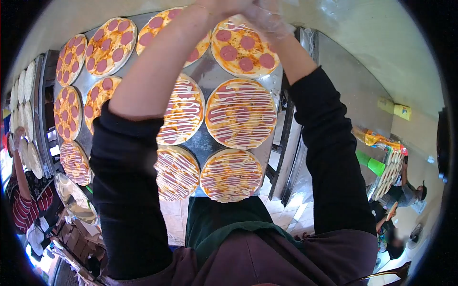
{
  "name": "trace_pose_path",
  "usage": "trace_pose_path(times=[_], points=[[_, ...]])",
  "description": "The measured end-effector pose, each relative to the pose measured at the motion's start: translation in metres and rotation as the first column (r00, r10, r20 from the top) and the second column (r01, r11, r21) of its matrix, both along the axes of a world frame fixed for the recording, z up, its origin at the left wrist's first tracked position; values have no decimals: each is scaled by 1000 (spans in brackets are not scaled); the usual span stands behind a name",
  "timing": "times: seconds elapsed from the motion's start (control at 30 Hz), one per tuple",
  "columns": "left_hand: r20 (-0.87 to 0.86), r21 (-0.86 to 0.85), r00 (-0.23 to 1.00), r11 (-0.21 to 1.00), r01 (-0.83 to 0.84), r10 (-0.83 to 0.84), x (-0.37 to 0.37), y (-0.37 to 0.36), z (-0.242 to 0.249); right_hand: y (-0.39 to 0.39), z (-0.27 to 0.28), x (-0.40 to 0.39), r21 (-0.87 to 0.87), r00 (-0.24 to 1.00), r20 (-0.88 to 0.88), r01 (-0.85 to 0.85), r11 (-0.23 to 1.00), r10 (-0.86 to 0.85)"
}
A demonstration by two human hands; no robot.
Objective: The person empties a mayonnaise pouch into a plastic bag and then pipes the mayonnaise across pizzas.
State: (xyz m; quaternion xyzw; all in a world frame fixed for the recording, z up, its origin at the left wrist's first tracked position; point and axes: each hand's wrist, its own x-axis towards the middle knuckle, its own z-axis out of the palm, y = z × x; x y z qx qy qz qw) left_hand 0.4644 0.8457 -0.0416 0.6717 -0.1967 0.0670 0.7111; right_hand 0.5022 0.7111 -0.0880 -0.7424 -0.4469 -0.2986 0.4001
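Observation:
My left hand and my right hand meet at the top edge of the view, above a pepperoni pizza. Clear, crinkled plastic covers my right hand, which looks closed; what it grips is hidden. The frame cuts off the fingers of my left hand. White sauce lines show on the far edge of that pizza, just below my hands. Nearer me, a striped pizza and another striped pizza carry zigzag white sauce. Further striped pizzas lie to their left, partly behind my left arm.
The metal table holds several pizzas with round meat slices at far left. A rack of pale dough rounds stands beyond the left edge, near a person in a striped top. At right, other people work beside another rack.

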Motion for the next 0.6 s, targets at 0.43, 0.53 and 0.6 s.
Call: trace_pose_path(times=[0.43, 0.53, 0.6], points=[[43, -27, 999, 999, 19, -18, -5, -11, -3, -15, -54, 24, 455, 686, -608, -112, 884, 400], [-63, -12, 998, 1000, 26, -26, -11, 28, 0, 20, -27, 10, 21, 992, -32, -121, 992, 121], [-94, 54, 995, 998, 35, -30, -11, 31, -1, 27, -29, 2, 129, 948, -206, -219, 967, 242]])
